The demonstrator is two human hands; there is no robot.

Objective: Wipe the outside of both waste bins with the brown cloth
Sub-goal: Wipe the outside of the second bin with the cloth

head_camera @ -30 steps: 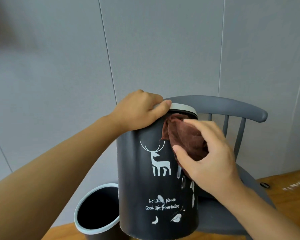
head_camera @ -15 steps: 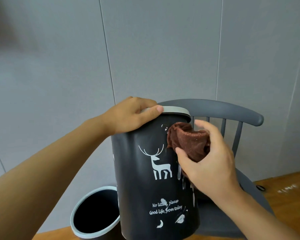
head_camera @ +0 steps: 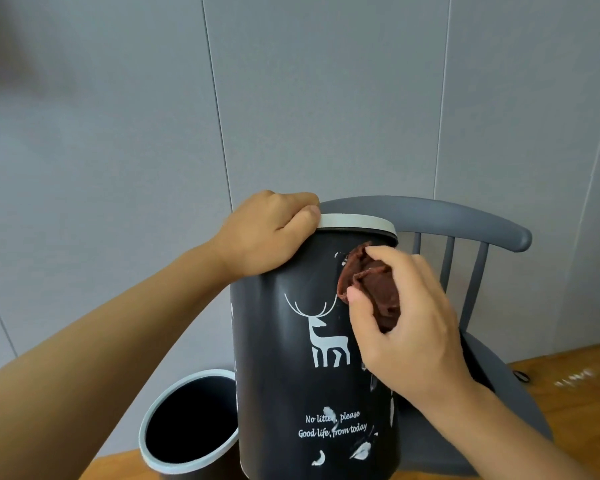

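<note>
A dark waste bin [head_camera: 284, 375] with a white deer print and a pale rim is held up in front of me, tilted slightly. My left hand [head_camera: 267, 233] grips its rim at the top left. My right hand [head_camera: 406, 323] holds the bunched brown cloth [head_camera: 371, 285] and presses it against the bin's upper right side, just below the rim. A second dark waste bin [head_camera: 174, 469] with a pale rim stands open at the lower left, partly hidden behind the held bin.
A grey wooden chair [head_camera: 447, 216] with a spindle back stands behind the held bin, its seat at the right. A grey panelled wall [head_camera: 291, 98] fills the background. Wooden floor [head_camera: 568, 386] shows at the lower right.
My right hand has slid the cloth left and slightly up across the bin's upper side. The bin has shifted a little with my left hand still on the rim.
</note>
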